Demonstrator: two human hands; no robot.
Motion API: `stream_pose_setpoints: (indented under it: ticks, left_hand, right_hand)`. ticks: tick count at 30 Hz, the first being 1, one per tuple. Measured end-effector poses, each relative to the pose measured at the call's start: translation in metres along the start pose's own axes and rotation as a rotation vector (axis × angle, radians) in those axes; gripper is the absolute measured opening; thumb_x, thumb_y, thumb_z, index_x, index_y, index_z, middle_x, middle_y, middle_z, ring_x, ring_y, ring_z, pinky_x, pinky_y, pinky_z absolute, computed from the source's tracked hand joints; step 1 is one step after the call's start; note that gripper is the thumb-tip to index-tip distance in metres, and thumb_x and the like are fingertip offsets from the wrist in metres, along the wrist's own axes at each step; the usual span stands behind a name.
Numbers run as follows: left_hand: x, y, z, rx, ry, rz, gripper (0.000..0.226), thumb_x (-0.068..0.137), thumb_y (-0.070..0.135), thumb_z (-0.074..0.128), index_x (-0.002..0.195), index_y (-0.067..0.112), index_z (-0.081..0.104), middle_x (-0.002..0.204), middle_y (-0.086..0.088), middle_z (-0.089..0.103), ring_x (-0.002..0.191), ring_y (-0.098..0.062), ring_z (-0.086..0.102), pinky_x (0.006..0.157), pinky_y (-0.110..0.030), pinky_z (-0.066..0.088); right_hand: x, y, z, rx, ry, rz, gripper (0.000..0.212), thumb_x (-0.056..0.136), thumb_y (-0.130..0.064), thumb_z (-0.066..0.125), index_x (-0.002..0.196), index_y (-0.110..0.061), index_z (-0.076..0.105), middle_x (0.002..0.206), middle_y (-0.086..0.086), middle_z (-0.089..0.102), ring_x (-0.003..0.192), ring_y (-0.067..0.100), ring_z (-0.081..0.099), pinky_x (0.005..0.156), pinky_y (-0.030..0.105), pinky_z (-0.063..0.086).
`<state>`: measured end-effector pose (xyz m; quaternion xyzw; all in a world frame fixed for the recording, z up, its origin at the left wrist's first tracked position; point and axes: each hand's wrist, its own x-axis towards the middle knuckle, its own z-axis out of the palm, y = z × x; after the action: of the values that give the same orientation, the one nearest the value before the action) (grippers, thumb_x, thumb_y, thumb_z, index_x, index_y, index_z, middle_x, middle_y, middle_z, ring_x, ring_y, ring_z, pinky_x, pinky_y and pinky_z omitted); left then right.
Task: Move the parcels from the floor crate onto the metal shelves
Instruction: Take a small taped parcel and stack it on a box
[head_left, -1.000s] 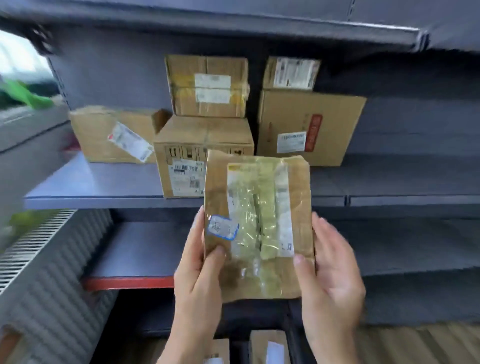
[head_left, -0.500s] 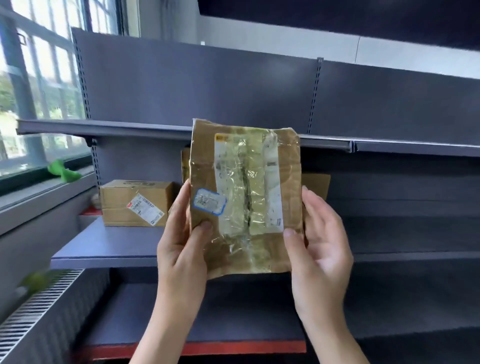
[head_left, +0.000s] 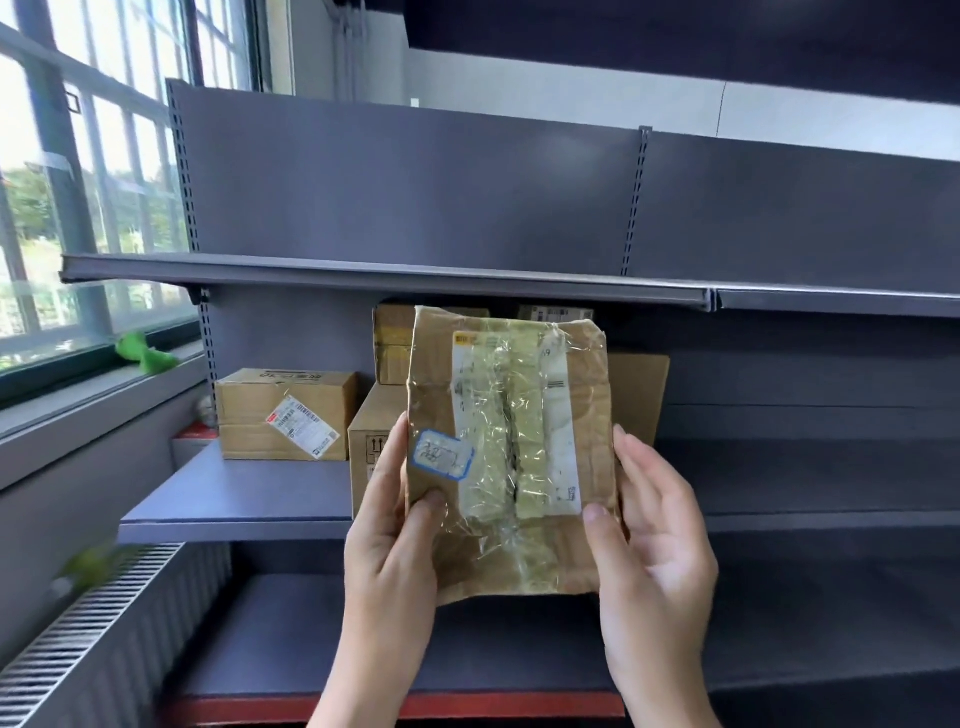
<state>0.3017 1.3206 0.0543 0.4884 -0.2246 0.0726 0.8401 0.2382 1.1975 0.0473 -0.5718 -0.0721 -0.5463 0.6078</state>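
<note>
Since half a second ago the flat parcel (head_left: 511, 447) sits lower against the metal shelves (head_left: 384, 278), uncovering boxes (head_left: 283, 413) behind. Left hand (head_left: 392, 545) and right hand (head_left: 652, 545) each grip a lower edge; it stands upright, long axis vertical, labelled face toward the camera.

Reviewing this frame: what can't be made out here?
- Floor crate: not in the head view, below the frame edge.
- Boxes behind the held parcel: partly hidden by it, count unclear.
- Blue-edged sticker: writing too blurred to read.
- Left hand and right hand: fingers behind the parcel hidden.
- Upper shelf: top surface unseen.
</note>
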Motion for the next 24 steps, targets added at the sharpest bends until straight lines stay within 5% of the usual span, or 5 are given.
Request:
stream_pose_setpoints:
  ticks: [5, 9, 12, 17, 24]
  left_hand:
    - [0.004, -0.021, -0.008, 0.079, 0.007, -0.045, 0.065, 0.09, -0.008, 0.045, 0.113, 0.051, 0.06, 0.101, 0.006, 0.065, 0.088, -0.009, 0.051, 0.087, -0.033, 0.037]
    - [0.009, -0.04, -0.013, 0.183, 0.02, -0.114, 0.064, 0.091, -0.005, 0.043, 0.11, 0.055, 0.055, 0.116, -0.015, 0.064, 0.092, -0.022, 0.059, 0.089, -0.036, 0.045]
    - [0.002, -0.057, -0.025, 0.25, 0.045, -0.165, 0.065, 0.09, -0.004, 0.045, 0.108, 0.058, 0.054, 0.123, -0.009, 0.064, 0.111, -0.029, 0.059, 0.098, -0.042, 0.043]
    - [-0.015, -0.068, -0.042, 0.288, 0.082, -0.194, 0.063, 0.09, -0.006, 0.047, 0.107, 0.054, 0.055, 0.117, 0.005, 0.068, 0.098, -0.002, 0.061, 0.078, -0.013, 0.045]
    - [-0.021, -0.063, -0.051, 0.249, 0.107, -0.191, 0.062, 0.09, -0.011, 0.043, 0.11, 0.046, 0.057, 0.117, 0.005, 0.067, 0.109, -0.007, 0.061, 0.085, -0.02, 0.046]
  right_hand:
    - [-0.005, 0.016, -0.005, 0.003, 0.012, 0.072, 0.056, 0.082, 0.02, 0.053, 0.114, -0.025, 0.058, 0.126, -0.011, 0.061, 0.123, 0.005, 0.051, 0.094, 0.014, 0.044]
    - [-0.007, 0.039, -0.006, -0.041, 0.011, 0.188, 0.053, 0.083, 0.018, 0.053, 0.112, -0.026, 0.058, 0.123, -0.007, 0.062, 0.119, 0.001, 0.053, 0.092, 0.012, 0.045]
    - [-0.022, 0.056, -0.009, -0.079, 0.017, 0.275, 0.052, 0.083, 0.016, 0.055, 0.112, -0.026, 0.059, 0.122, -0.008, 0.063, 0.115, -0.001, 0.055, 0.096, 0.018, 0.045]
    - [-0.046, 0.071, -0.012, -0.119, 0.043, 0.304, 0.053, 0.08, 0.021, 0.054, 0.11, -0.022, 0.062, 0.118, -0.005, 0.066, 0.112, -0.001, 0.058, 0.09, 0.012, 0.046]
    - [-0.054, 0.074, -0.007, -0.122, 0.019, 0.322, 0.052, 0.081, 0.019, 0.054, 0.111, -0.023, 0.062, 0.113, -0.01, 0.068, 0.112, 0.0, 0.058, 0.088, 0.012, 0.047]
